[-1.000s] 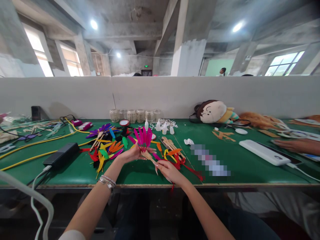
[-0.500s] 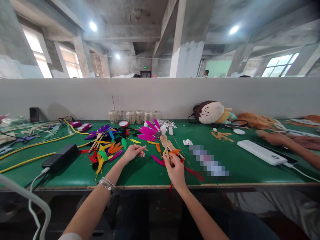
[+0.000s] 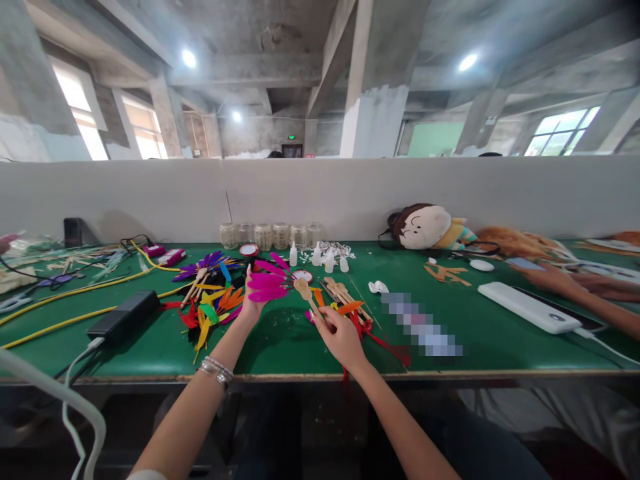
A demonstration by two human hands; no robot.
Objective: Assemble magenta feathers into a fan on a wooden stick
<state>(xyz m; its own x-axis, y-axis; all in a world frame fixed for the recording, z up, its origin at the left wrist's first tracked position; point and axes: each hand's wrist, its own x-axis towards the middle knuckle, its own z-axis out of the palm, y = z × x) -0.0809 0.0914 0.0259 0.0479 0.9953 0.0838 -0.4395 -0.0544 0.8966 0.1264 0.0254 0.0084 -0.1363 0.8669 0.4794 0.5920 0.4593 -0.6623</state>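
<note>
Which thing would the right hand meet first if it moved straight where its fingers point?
The right hand would probably meet the wooden stick of the magenta feathers: it looks very near the lower end, though depth is unclear.

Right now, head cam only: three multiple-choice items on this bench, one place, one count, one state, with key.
1. Where does the white power bank lie?
A. On the green bench mat, right of the person's right hand
B. Inside a glass jar
C. On the floor under the bench

2. How many glass jars stand in the row along the back partition?
A. Three
B. Six
C. Ten

3. What is the person's left hand doing?
A. Lying flat on the mat
B. Raised, fingers up against the magenta feathers
C. Holding the yellow cable

Key:
1. A, the bank sits on the mat beyond the right hand.
2. B, six jars show side by side.
3. B, the hand stands upright at the feathers' left end.
</note>
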